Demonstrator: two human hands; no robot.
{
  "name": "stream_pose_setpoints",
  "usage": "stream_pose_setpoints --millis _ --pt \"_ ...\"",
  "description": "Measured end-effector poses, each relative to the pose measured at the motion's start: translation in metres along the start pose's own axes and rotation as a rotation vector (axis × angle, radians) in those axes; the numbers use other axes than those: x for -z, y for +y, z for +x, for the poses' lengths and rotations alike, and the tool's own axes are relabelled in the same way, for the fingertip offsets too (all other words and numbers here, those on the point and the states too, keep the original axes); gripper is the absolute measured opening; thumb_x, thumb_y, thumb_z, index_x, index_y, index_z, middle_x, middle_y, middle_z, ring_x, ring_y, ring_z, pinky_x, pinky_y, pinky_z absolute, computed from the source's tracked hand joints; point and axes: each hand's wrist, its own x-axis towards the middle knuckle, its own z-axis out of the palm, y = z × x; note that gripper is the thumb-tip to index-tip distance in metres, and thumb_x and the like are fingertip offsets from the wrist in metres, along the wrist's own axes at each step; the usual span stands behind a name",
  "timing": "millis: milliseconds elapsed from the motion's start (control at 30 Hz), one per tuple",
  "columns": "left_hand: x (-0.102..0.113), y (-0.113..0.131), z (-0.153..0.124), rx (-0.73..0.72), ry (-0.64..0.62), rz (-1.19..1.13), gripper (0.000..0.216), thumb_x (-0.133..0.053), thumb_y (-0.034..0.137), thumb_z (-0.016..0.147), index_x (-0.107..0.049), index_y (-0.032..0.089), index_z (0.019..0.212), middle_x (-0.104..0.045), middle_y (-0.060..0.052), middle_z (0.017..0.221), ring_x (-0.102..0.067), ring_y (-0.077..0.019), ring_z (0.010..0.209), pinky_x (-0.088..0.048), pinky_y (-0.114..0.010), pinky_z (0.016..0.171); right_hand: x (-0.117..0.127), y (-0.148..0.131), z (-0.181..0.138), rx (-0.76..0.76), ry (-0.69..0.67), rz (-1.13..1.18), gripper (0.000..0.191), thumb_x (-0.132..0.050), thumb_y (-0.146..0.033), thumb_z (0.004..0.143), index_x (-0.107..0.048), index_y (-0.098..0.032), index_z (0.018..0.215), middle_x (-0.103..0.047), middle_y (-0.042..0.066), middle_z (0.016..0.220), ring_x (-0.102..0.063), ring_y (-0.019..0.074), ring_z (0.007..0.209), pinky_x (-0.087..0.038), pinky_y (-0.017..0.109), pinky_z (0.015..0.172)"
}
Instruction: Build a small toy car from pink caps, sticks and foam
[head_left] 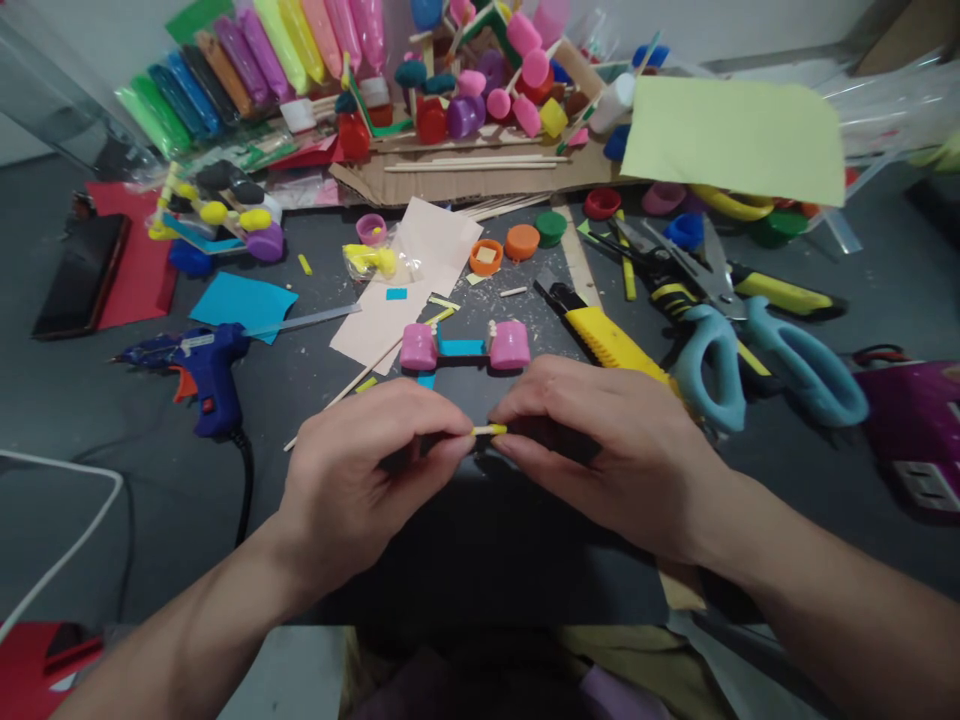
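Observation:
Between my two hands, low over the dark table, is a short thin wooden stick (484,431) with yellow stuff on its right end. My left hand (375,450) pinches the pale left end between thumb and forefinger. At the yellow end, the thumb and forefinger of my right hand (607,440) are closed on it. Just beyond my fingertips stands a small craft piece with pink bottle caps (420,346) at its sides and a blue strip (461,348) across its middle. My fingers hide part of the stick.
A blue glue gun (214,370) lies at left. To the right are a yellow utility knife (611,340) and blue-handled scissors (709,365). Loose caps, such as an orange one (522,241), and pink paper (435,250) lie ahead. Clay packets (262,60) and craft models line the back.

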Motion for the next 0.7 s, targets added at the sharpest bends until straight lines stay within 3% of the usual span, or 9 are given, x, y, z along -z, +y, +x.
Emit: stream_pose_setpoints --millis 333,500,700 --pt "-0.0001 -0.0017 0.0004 0.038 -0.002 -0.017 0.009 -0.069 0.013 0.09 -0.068 0.02 0.094 -0.07 0.002 0.079 -0.065 -0.0105 0.07 -0.051 -0.022 0.064 0.0012 -0.0013 0.0012 0.021 0.011 -0.005 0.008 -0.058 -0.017 0.097 -0.063 -0.019 0.091 -0.067 0.003 0.081 -0.063 0.0157 0.074 -0.046 0.028 0.064" --pt "0.0018 -0.0036 -0.0031 0.089 0.025 -0.119 0.032 -0.076 0.015 0.086 -0.065 0.021 0.115 -0.07 0.0 0.089 -0.063 -0.0099 0.074 -0.053 -0.02 0.065 0.0045 -0.0033 0.0028 -0.024 0.054 -0.042 0.01 -0.059 -0.014 0.094 -0.065 -0.018 0.087 -0.066 0.002 0.076 -0.061 0.0134 0.068 -0.044 0.025 0.06" --pt "-0.0011 -0.0026 0.0027 -0.012 0.014 -0.002 0.012 -0.069 0.013 0.09 -0.068 0.02 0.1 -0.073 -0.001 0.085 -0.066 -0.0116 0.073 -0.053 -0.023 0.066 0.0041 -0.0049 0.0025 -0.014 0.062 -0.011 0.009 -0.06 -0.015 0.093 -0.064 -0.019 0.087 -0.066 0.001 0.077 -0.059 0.0127 0.067 -0.043 0.025 0.059"
